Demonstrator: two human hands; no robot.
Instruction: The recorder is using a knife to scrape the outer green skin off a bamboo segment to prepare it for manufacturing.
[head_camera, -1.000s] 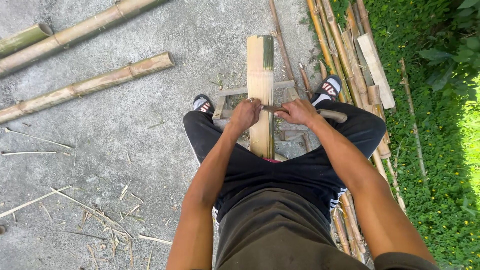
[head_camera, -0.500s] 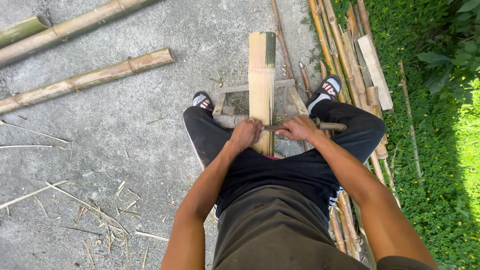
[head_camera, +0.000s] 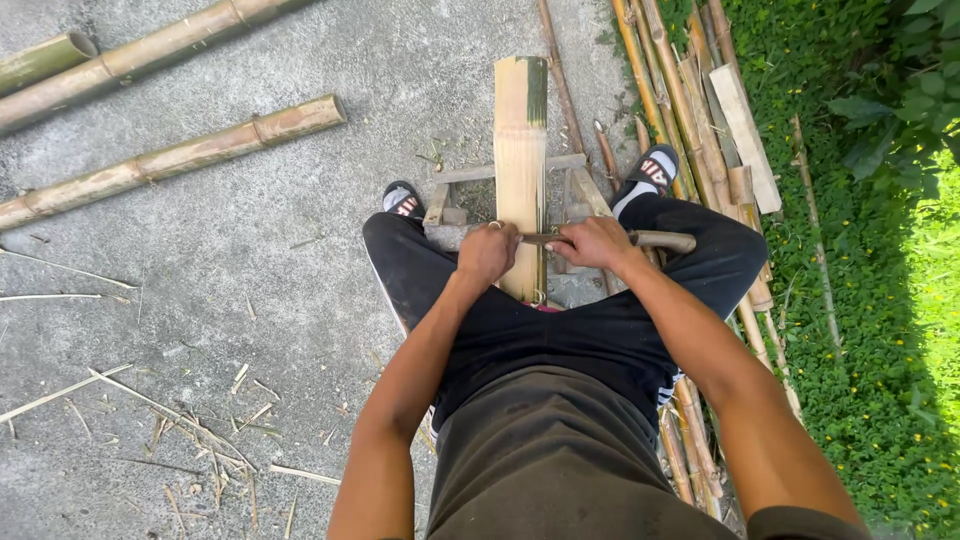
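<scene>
A flat split bamboo slat (head_camera: 521, 150) lies lengthwise on a small wooden bench frame (head_camera: 455, 200) between my legs, pointing away from me. Across it lies a two-handled drawknife (head_camera: 660, 239). My left hand (head_camera: 487, 252) is closed on the tool's left end. My right hand (head_camera: 592, 243) is closed on its right part, with the wooden handle sticking out past my fist. The blade rests on the slat's near portion. I sit astride the bench in black trousers and sandals.
Thick bamboo poles (head_camera: 170, 157) lie on the concrete at the upper left. A pile of thin bamboo strips and a plank (head_camera: 700, 120) runs along the right beside green plants (head_camera: 870, 250). Shavings (head_camera: 190, 425) litter the ground at the lower left.
Both hands have drawn the drawknife along the slat toward my body. The view has shifted a little; the slat looks longer ahead of the blade.
</scene>
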